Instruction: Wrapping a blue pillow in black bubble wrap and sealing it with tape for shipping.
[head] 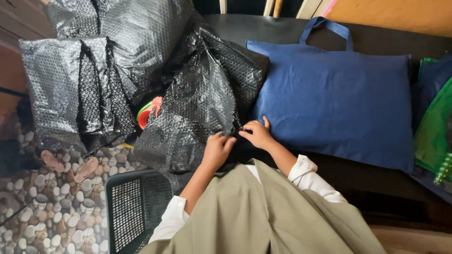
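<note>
A big heap of black bubble wrap [141, 70] covers the left half of the dark table [263, 26] and spills over its near edge — several folded sheets, slick and loosely stacked. Beside it on the right lies a flat navy cloth bag [339, 99], handles pointing away from the person, and at the far right edge a green bag [435, 127] shows only in part. Below the table edge stands a dark plastic basket [132, 207] on a pebble-patterned floor [42, 207], with a pair of sandals [70, 164] next to it. Tucked in a fold of the wrap is something small and bright, red and green [149, 112] (too hidden to tell what it is).

Both hands work at the near right corner of the wrap, just where it meets the navy bag. The left hand [217, 149] is curled, its fingers closed on the wrap's edge. The right hand [256, 133] pinches the same edge between thumb and fingertips, the other fingers resting on the bag.

The risks, as I judge them, come from the material. The sheet is slippery and held only at a corner — a pull could drag the loose pile toward the edge and tip sheets onto the floor. The bright object in the fold could slide out with them. A pinch this small may also simply slip, or stretch and tear the thin film.
</note>
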